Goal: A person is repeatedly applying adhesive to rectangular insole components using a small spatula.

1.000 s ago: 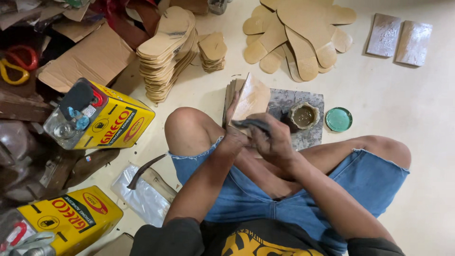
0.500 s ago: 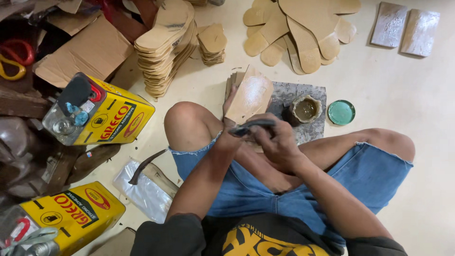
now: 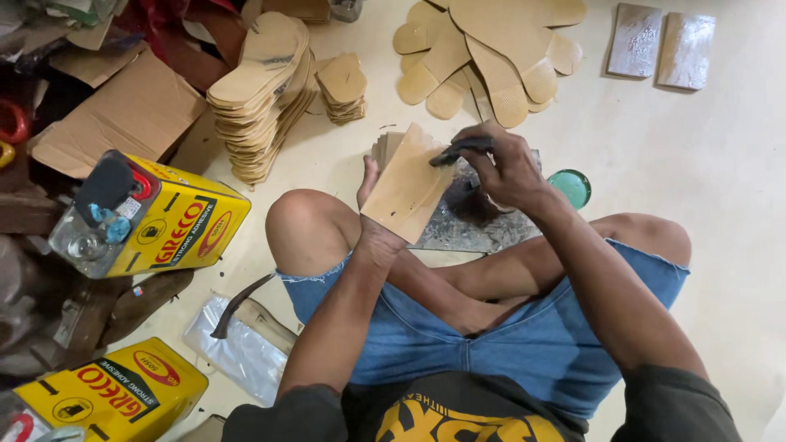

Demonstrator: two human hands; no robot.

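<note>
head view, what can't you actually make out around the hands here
Head view only:
- Brush tip: hidden behind the right hand.
- Small pot by the green lid: covered by that hand.
- Left hand: its fingers are behind the tan piece.
- Lower adhesive can: cut off by the frame edge.

Bright, even, diffuse light from above; pale floor (image 3: pixel 720 245) near washed out at right. Soft shadows under knees. Glare on plastic bag (image 3: pixel 237 352). Left clutter dim. Slight wide-angle bending at edges. Mostly sharp focus.

Pale cream floor (image 3: pixel 720 245), smooth, scuffed, evenly lit. Clutter along left edge: flattened cardboard (image 3: pixel 115 115), dark scraps. No walls visible.
</note>
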